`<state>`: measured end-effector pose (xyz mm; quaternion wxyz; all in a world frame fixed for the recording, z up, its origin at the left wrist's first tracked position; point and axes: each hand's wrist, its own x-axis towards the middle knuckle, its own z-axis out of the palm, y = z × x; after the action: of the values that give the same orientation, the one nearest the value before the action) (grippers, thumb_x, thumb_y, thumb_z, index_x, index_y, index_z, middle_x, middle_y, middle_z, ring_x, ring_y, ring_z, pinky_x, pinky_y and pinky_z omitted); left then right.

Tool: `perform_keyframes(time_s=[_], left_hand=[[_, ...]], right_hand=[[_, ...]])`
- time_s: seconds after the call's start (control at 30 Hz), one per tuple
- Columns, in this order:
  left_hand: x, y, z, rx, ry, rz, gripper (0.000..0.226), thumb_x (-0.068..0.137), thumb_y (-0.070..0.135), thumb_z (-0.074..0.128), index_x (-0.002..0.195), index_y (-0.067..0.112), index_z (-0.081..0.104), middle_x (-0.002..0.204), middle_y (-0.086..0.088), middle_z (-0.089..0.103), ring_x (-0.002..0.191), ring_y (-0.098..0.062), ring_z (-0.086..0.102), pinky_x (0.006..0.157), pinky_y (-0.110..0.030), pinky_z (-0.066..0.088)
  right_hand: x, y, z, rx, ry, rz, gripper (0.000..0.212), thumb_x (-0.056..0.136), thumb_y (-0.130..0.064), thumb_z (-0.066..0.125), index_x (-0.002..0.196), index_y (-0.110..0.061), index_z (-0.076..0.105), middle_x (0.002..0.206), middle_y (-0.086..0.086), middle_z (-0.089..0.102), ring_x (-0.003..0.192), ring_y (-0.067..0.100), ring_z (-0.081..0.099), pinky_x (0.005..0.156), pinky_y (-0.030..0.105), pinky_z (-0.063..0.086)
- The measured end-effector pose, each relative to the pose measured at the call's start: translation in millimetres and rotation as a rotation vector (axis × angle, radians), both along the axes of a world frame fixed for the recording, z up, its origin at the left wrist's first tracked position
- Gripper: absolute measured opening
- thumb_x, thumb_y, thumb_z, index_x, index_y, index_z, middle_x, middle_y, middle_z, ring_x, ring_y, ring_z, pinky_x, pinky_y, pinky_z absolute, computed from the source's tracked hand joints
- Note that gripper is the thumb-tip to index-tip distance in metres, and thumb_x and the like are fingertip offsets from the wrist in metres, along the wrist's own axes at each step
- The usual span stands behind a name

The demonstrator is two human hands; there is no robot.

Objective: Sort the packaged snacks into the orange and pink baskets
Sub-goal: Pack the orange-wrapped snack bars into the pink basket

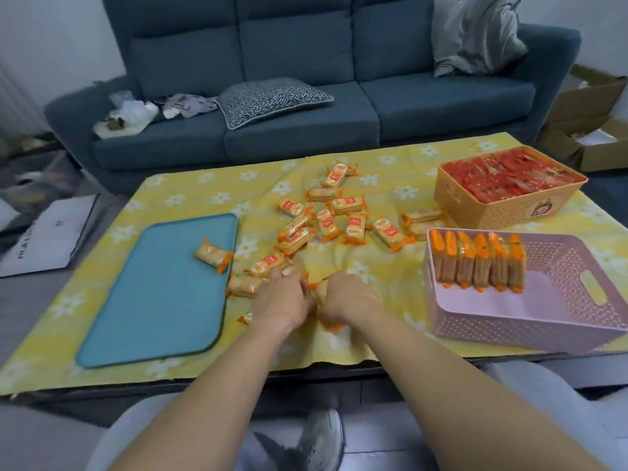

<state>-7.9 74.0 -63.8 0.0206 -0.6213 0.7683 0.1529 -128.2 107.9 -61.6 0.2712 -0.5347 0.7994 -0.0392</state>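
Observation:
Several orange-ended cracker packets lie scattered on the yellow flowered cloth. My left hand and my right hand are side by side near the front of the pile, both gripping packets gathered between them; the fingers are mostly hidden. The pink basket at the right holds a row of several upright orange packets along its far left wall. The orange basket behind it is full of red packets. One packet lies on the teal mat.
A blue sofa with cushions stands behind the low table. Cardboard boxes sit on the floor at the right, a white bag at the left. My knees and a shoe are below the table's front edge.

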Motion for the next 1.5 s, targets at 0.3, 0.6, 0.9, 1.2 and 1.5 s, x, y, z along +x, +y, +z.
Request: perform_keyframes(time_s=[0.3, 0.6, 0.9, 1.2, 1.5], left_hand=[[-0.1, 5.6, -5.9, -0.011, 0.072, -0.086, 0.048, 0.087, 0.014, 0.061, 0.126, 0.010, 0.034, 0.130, -0.017, 0.044, 0.114, -0.044, 0.054, 0.089, -0.048, 0.046], [66.1, -18.3, 4.6, 0.086, -0.133, -0.029, 0.068, 0.082, 0.039, 0.067, 0.135, 0.021, 0.028, 0.135, -0.005, 0.052, 0.122, -0.032, 0.057, 0.088, -0.042, 0.046], [95.4, -53.2, 24.3, 0.305, 0.144, 0.019, 0.039, 0.073, 0.026, 0.082, 0.102, 0.017, 0.057, 0.097, -0.006, 0.068, 0.088, -0.023, 0.066, 0.075, -0.033, 0.055], [125.2, -152.4, -3.3, 0.025, 0.605, 0.608, 0.056, 0.069, 0.048, 0.075, 0.107, 0.011, 0.058, 0.105, -0.012, 0.068, 0.098, -0.034, 0.065, 0.084, -0.039, 0.054], [107.1, -179.3, -25.2, 0.007, 0.398, 0.541, 0.084, 0.070, 0.037, 0.087, 0.142, 0.028, 0.043, 0.134, -0.015, 0.049, 0.118, -0.037, 0.056, 0.101, -0.045, 0.048]], right_hand=[[-5.4, -37.7, 33.4, -0.321, -0.505, -0.237, 0.013, 0.086, -0.015, 0.065, 0.084, -0.015, 0.052, 0.097, 0.007, 0.062, 0.091, 0.027, 0.059, 0.068, 0.027, 0.045], [30.1, -81.9, 15.0, -0.470, -0.264, 0.237, 0.025, 0.079, -0.018, 0.075, 0.102, -0.010, 0.066, 0.101, 0.009, 0.067, 0.103, 0.033, 0.063, 0.078, 0.035, 0.044], [57.5, -119.0, 1.6, -0.229, 0.362, 0.686, 0.050, 0.089, -0.040, 0.064, 0.136, -0.026, 0.056, 0.132, 0.007, 0.053, 0.129, 0.031, 0.044, 0.106, 0.043, 0.038], [0.4, -142.3, 21.0, -0.301, 0.411, 0.643, 0.070, 0.079, -0.053, 0.072, 0.139, -0.024, 0.050, 0.157, 0.000, 0.031, 0.142, 0.028, 0.032, 0.111, 0.047, 0.037], [-5.5, -177.4, 10.2, -0.059, 0.565, 0.779, 0.120, 0.072, -0.040, 0.086, 0.159, -0.040, 0.004, 0.164, -0.006, 0.024, 0.147, 0.032, 0.023, 0.110, 0.047, 0.037]])
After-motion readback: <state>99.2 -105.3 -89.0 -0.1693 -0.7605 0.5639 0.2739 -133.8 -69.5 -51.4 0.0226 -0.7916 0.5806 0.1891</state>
